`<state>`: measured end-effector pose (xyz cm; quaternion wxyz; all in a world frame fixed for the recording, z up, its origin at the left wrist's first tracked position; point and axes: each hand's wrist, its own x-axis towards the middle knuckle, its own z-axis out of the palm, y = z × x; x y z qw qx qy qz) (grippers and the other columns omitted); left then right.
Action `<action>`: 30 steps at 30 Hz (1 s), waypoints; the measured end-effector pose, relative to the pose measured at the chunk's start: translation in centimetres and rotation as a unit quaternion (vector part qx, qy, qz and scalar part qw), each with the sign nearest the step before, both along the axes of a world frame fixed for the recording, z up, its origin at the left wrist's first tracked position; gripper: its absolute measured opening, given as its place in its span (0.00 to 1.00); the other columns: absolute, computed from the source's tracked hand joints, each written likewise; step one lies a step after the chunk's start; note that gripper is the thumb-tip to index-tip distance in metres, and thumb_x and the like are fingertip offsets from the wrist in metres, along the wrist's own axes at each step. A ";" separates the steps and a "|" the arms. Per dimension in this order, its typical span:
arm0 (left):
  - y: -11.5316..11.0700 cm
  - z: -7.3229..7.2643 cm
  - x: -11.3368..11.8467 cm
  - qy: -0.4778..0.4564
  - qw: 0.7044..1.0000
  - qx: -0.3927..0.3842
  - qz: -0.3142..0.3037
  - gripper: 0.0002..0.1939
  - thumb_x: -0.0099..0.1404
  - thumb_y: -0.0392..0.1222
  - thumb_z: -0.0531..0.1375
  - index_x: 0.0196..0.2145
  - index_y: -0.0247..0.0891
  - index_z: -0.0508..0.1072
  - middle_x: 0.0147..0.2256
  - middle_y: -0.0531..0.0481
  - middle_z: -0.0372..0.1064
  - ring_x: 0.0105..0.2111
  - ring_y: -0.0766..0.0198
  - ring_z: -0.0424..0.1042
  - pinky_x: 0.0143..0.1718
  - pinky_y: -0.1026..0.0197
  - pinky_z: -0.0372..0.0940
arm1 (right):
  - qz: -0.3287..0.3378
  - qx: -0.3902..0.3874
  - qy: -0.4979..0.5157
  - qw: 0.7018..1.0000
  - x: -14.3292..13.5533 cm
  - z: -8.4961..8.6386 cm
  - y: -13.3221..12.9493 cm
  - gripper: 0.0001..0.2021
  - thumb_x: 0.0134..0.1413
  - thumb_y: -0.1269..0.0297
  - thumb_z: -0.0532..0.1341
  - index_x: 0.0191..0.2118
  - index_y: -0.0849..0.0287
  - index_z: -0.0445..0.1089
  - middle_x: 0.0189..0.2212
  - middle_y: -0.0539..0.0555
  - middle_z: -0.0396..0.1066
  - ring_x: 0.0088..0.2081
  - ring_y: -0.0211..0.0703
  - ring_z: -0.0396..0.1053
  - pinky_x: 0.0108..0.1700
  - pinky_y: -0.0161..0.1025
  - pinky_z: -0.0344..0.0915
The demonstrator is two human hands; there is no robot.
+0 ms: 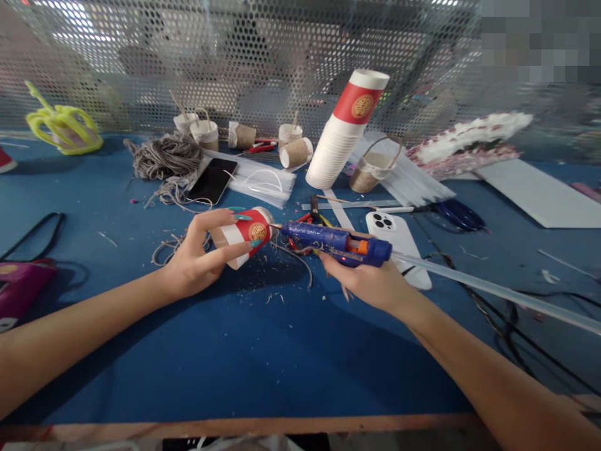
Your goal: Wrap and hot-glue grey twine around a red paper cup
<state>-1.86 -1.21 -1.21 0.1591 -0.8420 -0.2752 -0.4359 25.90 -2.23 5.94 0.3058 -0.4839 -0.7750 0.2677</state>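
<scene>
One red-and-white paper cup (245, 237) and one blue glue gun (323, 238) are held over the blue table (263, 376). Beyond them sit six small cups (295, 153), one leaning cup stack (335, 144), one grey yarn bundle (164, 156) and two phones: one black phone (213, 180), one white phone (404, 250). The left hand (195, 254), reaching from the lower left, wraps spread fingers around the tilted cup. The right hand (370, 282), from the lower right, grips the gun, nozzle at the cup's right end; whether they touch I cannot tell.
</scene>
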 end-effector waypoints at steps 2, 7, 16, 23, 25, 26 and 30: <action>0.0 -0.1 0.0 -0.003 1.000 -0.002 0.001 0.23 0.58 0.26 0.60 0.49 0.47 0.68 0.51 0.46 0.55 0.53 0.55 0.65 0.50 0.48 0.72 | -0.003 0.000 -0.002 1.000 0.0 0.1 -0.1 0.09 0.49 0.70 0.58 0.22 0.56 0.58 0.18 0.46 0.61 0.24 0.38 0.65 0.28 0.36 0.62; 0.0 -0.2 -0.1 -0.014 1.000 -0.014 0.006 0.27 0.56 0.24 0.61 0.49 0.49 0.67 0.52 0.47 0.55 0.54 0.55 0.65 0.49 0.50 0.73 | -0.007 -0.005 -0.013 1.000 0.1 0.1 -0.1 0.09 0.50 0.68 0.59 0.23 0.56 0.59 0.18 0.47 0.61 0.25 0.39 0.65 0.28 0.38 0.62; -0.2 0.3 0.3 -0.033 0.999 -0.006 0.032 0.23 0.56 0.27 0.64 0.46 0.47 0.67 0.51 0.47 0.57 0.51 0.58 0.67 0.46 0.53 0.74 | 0.030 0.004 -0.018 0.999 0.6 -0.3 0.7 0.08 0.47 0.70 0.58 0.22 0.56 0.59 0.20 0.47 0.62 0.24 0.38 0.62 0.29 0.38 0.63; -0.1 0.5 0.3 -0.035 0.999 -0.005 0.026 0.21 0.56 0.29 0.65 0.46 0.44 0.67 0.51 0.45 0.55 0.52 0.56 0.66 0.44 0.53 0.76 | 0.045 -0.018 -0.026 0.998 1.1 -0.6 0.6 0.04 0.47 0.70 0.59 0.26 0.56 0.63 0.22 0.48 0.65 0.24 0.39 0.65 0.29 0.38 0.64; -0.1 0.6 0.4 -0.033 0.999 -0.002 0.038 0.21 0.57 0.30 0.65 0.46 0.45 0.66 0.51 0.46 0.56 0.51 0.56 0.67 0.44 0.54 0.76 | 0.049 -0.028 -0.015 0.998 1.1 -0.7 0.6 0.05 0.49 0.70 0.59 0.26 0.56 0.63 0.21 0.47 0.63 0.23 0.37 0.64 0.27 0.37 0.63; -0.2 0.6 0.4 -0.032 0.999 0.001 0.044 0.21 0.57 0.31 0.65 0.46 0.46 0.66 0.51 0.46 0.56 0.51 0.57 0.68 0.43 0.54 0.76 | 0.049 -0.031 -0.009 0.998 1.1 -0.7 0.6 0.05 0.49 0.70 0.59 0.26 0.56 0.62 0.20 0.46 0.63 0.22 0.37 0.63 0.26 0.37 0.62; -0.3 0.9 0.5 -0.034 0.998 0.007 0.050 0.20 0.58 0.31 0.64 0.46 0.46 0.66 0.50 0.46 0.58 0.50 0.56 0.68 0.42 0.55 0.76 | 0.035 -0.035 -0.001 0.999 0.7 -0.4 0.3 0.07 0.50 0.70 0.59 0.24 0.56 0.62 0.18 0.45 0.61 0.21 0.35 0.61 0.25 0.36 0.61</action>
